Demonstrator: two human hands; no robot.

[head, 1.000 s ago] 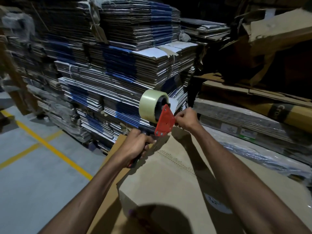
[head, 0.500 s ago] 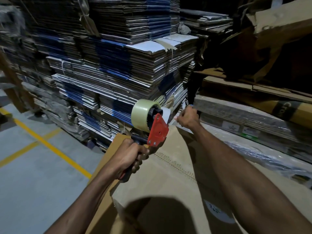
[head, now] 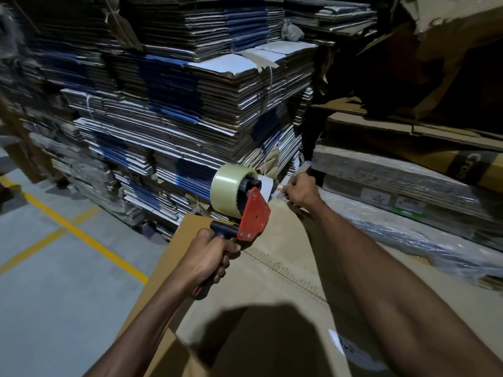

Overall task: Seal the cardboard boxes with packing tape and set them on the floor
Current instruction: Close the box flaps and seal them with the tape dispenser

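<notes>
A large brown cardboard box (head: 272, 303) fills the lower middle of the view, with a stitched seam running across its top. My left hand (head: 206, 259) grips the black handle of a red tape dispenser (head: 254, 216) that carries a roll of clear packing tape (head: 231, 186), held above the box's far end. My right hand (head: 300, 190) pinches the free end of the tape, pulled out to the right of the roll near the box's far edge.
Tall stacks of flattened cartons (head: 177, 104) rise just beyond the box. Plastic-wrapped bundles of flat cardboard (head: 408, 202) lie to the right. Grey floor (head: 62, 281) with yellow lines opens on the left.
My left hand has drawn the dispenser down and toward me, while my right hand has moved away to the right with the tape end, so the strip between them is longer.
</notes>
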